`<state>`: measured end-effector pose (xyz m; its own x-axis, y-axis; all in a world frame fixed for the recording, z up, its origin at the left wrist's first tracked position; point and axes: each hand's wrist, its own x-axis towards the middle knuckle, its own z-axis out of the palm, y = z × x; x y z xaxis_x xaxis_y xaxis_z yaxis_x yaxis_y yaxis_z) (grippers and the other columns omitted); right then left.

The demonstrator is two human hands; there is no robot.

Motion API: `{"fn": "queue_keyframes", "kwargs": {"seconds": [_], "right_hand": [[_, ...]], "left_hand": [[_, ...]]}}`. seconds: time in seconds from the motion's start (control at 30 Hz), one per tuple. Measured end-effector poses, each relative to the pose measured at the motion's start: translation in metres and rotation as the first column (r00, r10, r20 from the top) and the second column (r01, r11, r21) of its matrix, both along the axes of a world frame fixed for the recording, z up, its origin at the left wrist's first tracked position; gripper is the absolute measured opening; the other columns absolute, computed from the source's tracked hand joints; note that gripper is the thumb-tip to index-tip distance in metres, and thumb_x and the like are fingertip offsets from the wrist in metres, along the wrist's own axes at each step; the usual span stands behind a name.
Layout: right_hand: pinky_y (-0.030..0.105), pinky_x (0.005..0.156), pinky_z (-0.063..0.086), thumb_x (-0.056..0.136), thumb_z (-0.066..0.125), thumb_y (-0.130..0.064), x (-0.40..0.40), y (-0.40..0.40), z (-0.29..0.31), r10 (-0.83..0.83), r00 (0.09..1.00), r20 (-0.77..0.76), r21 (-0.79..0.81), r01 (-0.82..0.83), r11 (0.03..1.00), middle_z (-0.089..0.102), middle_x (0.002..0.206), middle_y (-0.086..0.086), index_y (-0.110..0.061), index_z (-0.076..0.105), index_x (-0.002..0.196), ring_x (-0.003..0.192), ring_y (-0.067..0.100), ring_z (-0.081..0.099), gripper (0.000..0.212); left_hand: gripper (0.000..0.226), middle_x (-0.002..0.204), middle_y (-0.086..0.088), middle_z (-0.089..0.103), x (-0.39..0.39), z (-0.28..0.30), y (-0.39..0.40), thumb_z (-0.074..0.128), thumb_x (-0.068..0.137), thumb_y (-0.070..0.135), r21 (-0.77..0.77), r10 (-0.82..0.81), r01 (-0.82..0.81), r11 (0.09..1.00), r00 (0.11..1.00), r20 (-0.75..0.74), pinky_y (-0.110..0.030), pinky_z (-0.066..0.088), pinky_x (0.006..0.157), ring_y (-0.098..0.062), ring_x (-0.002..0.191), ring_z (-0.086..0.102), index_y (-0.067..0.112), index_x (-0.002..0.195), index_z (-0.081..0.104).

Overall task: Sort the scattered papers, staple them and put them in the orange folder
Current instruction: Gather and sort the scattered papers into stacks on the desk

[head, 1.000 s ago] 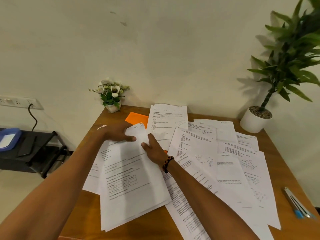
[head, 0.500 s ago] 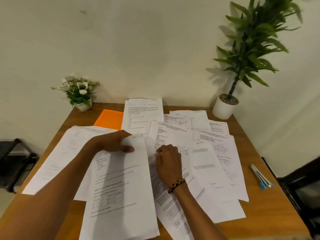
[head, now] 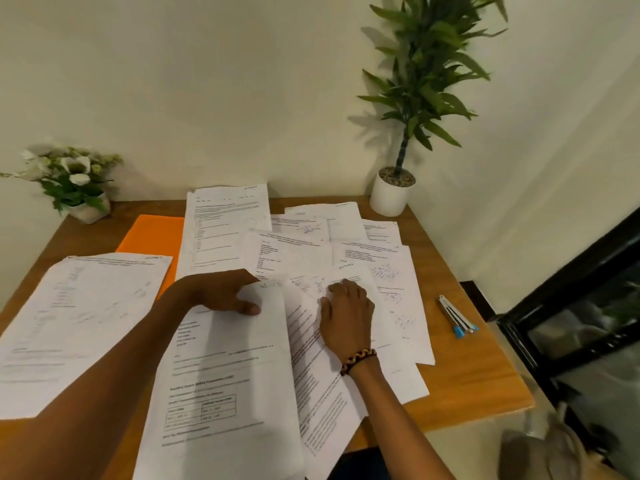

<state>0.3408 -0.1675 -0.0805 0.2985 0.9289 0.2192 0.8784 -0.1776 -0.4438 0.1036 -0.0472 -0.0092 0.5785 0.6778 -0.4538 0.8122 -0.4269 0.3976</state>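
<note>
Printed white papers (head: 304, 251) lie scattered over the wooden table (head: 464, 382). My left hand (head: 221, 292) grips the top edge of a stack of sheets (head: 225, 386) in front of me. My right hand (head: 346, 317), with a braided band at the wrist, rests palm down on the loose sheets just to the right, fingers apart. The orange folder (head: 152, 240) lies at the back left, partly under papers. A separate pile of sheets (head: 76, 317) sits at the left. A stapler (head: 453, 317) with blue tips lies on the right side of the table.
A small pot of white flowers (head: 72, 181) stands at the back left corner. A tall green plant in a white pot (head: 391, 192) stands at the back right. A dark glass-fronted cabinet (head: 588, 323) is to the right of the table.
The view swung to the right. My right hand slid right and forward over the loose sheets. My left hand still grips the stack, now shifted slightly right.
</note>
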Motion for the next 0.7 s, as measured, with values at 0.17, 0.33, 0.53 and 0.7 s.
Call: {"fn": "queue_keyframes", "kwargs": {"seconds": [0.17,0.33,0.53,0.7], "right_hand": [[0.047,0.106,0.034,0.100,0.045,-0.030,0.001,-0.007,-0.003,0.026,0.998,0.053,-0.166,-0.016,0.986,0.038,0.154,0.012,-0.015,0.052,0.136,0.137,0.032,0.037,0.040],[0.040,0.098,0.038,0.099,0.050,-0.018,0.004,-0.008,0.004,0.036,0.991,-0.130,-0.054,-0.043,0.998,0.050,0.138,0.004,-0.016,0.057,0.129,0.126,0.027,0.044,0.031],[0.048,0.112,0.031,0.095,0.056,-0.027,0.044,-0.004,0.007,-0.158,0.987,-0.034,-0.049,0.156,0.986,0.042,0.152,0.011,-0.015,0.054,0.132,0.140,0.030,0.037,0.039],[0.046,0.104,0.035,0.093,0.059,-0.035,0.053,-0.006,0.001,-0.128,0.992,0.018,-0.119,0.129,0.984,0.048,0.144,0.009,-0.015,0.049,0.136,0.132,0.029,0.041,0.049]], "left_hand": [[0.080,0.152,0.001,0.050,0.031,0.000,0.006,0.066,0.084,0.062,0.055,-0.071,0.070,0.996,0.997,0.008,-0.032,0.034,0.110,-0.021,0.135,0.048,0.022,0.150,0.045],[0.081,0.157,-0.002,0.043,0.066,-0.007,0.011,0.065,0.089,0.059,0.059,-0.065,0.067,0.996,0.997,-0.033,-0.037,0.032,0.116,-0.023,0.140,0.042,0.020,0.154,0.036],[0.083,0.160,-0.002,0.038,0.090,-0.015,0.014,0.066,0.091,0.057,0.023,-0.105,0.107,0.994,0.991,-0.083,-0.040,0.031,0.119,-0.024,0.144,0.039,0.019,0.156,0.032],[0.082,0.160,-0.001,0.038,0.103,-0.013,0.017,0.066,0.091,0.056,0.004,-0.122,0.122,0.992,0.989,-0.079,-0.039,0.031,0.116,-0.024,0.144,0.039,0.020,0.156,0.032]]}}
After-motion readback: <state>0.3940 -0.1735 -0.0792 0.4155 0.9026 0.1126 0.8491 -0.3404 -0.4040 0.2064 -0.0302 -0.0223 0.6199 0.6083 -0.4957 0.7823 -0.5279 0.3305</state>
